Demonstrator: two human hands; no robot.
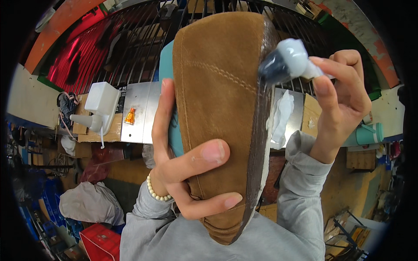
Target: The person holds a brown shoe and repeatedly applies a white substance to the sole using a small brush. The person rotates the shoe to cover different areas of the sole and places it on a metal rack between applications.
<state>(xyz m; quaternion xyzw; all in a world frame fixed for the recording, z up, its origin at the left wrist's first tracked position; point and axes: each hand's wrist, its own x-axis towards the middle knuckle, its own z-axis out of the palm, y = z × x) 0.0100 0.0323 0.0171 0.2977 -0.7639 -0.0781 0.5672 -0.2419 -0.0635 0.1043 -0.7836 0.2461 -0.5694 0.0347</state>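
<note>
both hands are up close to the camera. my left hand (191,169) wraps around a brown suede shoe (217,108), thumb pressed across the front and fingers curled under its lower end, holding it upright before my chest. my right hand (339,100) pinches the neck of a small applicator bottle with a dark sponge tip (283,63), and that tip touches the dark sole edge (259,143) near the shoe's top.

as i judge it, the coating work is partly done: the strip along the sole edge looks dark and glossy for most of its length, while a pale margin shows beside it lower down, so some length may be left.

beyond the shoe lies a crumpled white cloth (281,117) on a metal-topped bench (139,113), with a white pump bottle (100,106) to the left. farther back stands a dark metal rack (143,39).
</note>
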